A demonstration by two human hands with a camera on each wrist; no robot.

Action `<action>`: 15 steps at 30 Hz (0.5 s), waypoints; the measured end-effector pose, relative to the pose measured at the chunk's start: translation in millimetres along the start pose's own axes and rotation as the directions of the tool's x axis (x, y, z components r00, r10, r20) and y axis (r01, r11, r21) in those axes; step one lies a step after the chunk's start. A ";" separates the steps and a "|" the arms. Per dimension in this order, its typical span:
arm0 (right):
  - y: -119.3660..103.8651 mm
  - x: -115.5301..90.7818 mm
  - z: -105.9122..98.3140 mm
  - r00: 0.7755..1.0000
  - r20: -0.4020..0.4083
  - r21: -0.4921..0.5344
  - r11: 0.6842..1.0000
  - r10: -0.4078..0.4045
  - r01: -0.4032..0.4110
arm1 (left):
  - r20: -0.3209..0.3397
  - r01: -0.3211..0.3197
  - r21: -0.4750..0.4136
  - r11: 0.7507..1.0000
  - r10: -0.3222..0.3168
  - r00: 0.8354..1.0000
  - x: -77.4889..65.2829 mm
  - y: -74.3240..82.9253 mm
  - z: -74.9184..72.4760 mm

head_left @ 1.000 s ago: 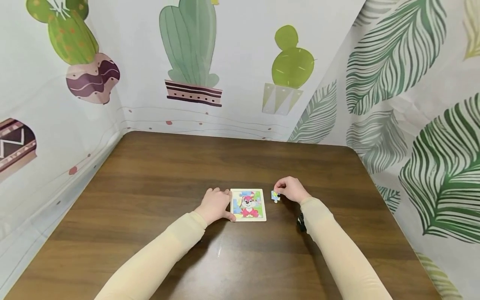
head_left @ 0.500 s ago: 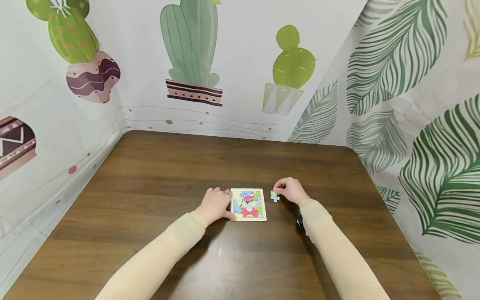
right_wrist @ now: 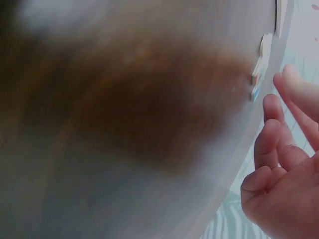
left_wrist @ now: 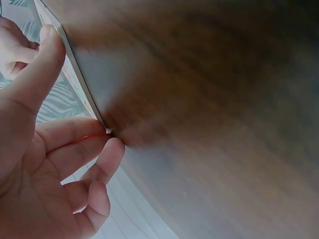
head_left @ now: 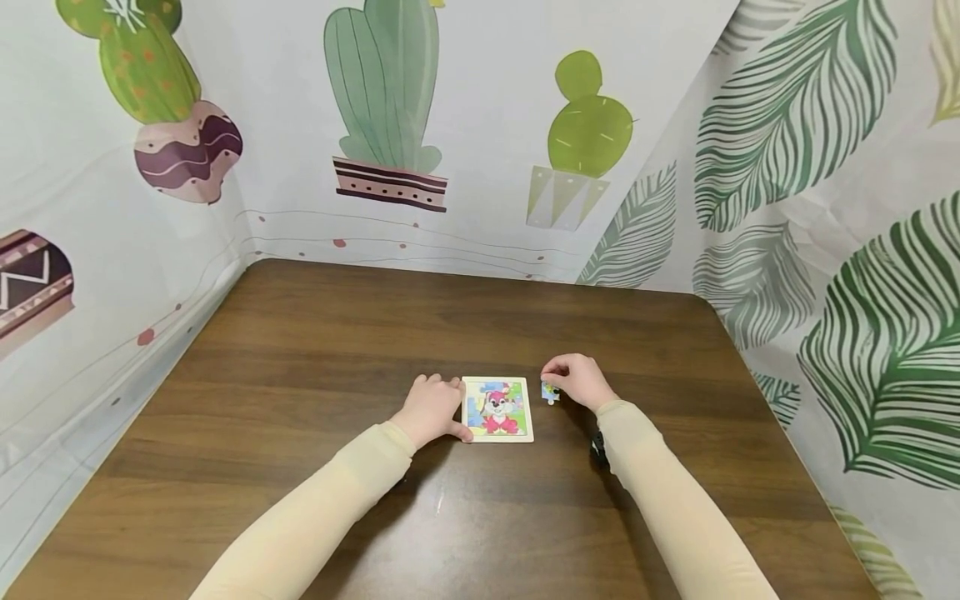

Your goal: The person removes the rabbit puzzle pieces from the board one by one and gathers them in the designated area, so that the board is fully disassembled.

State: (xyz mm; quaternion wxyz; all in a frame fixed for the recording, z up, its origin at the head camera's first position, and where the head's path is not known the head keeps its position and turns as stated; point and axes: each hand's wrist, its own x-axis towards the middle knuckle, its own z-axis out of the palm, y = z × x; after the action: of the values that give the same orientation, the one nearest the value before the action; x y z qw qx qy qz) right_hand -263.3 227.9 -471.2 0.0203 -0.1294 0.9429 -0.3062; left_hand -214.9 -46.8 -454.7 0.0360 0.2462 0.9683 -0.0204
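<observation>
A square picture puzzle in a pale frame (head_left: pixel 497 437) lies flat on the table, showing a pink cartoon animal. My left hand (head_left: pixel 431 410) holds its left edge, thumb at the near corner and fingers at the far corner; the left wrist view shows these fingertips against the thin frame (left_wrist: pixel 82 82). Just right of the puzzle lies a loose blue jigsaw piece (head_left: pixel 550 395) with a yellow patch. Over its far side is my right hand (head_left: pixel 581 379). In the right wrist view, the thumb and index fingertips are close together, slightly apart from the piece (right_wrist: pixel 262 62).
Brown wooden table (head_left: pixel 315 350) extends around both hands. A white cloth printed with cacti and leaves (head_left: pixel 487 125) hangs behind it and at the sides. A dark band (head_left: pixel 598 450) shows under the right wrist.
My right fingertips have shifted slightly left and farther over the loose piece, which has slid slightly left. My left hand and the framed puzzle have stayed in place.
</observation>
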 end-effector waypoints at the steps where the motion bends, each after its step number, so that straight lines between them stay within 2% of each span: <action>1: -2.1 0.7 0.7 1.000 -0.001 0.003 1.000 -0.003 0.003 | -0.004 -0.001 0.000 1.000 0.001 1.000 -0.2 -0.1 -0.2; 9: -27.4 4.7 7.7 0.999 -0.015 0.028 0.999 -0.042 0.042 | -0.017 -0.007 -0.004 1.000 0.007 1.000 -1.1 -0.7 -1.2; 15: -46.4 7.6 18.1 0.995 0.031 0.033 0.995 -0.094 0.093 | -0.015 -0.006 -0.016 1.000 0.006 1.000 -1.2 -0.7 -1.0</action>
State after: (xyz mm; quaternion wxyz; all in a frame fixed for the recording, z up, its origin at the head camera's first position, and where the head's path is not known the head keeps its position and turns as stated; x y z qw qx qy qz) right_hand -257.7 179.4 -458.6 0.0233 -0.1781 0.9304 -0.3195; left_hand -214.3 -47.9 -453.6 0.0308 0.2489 0.9680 -0.0104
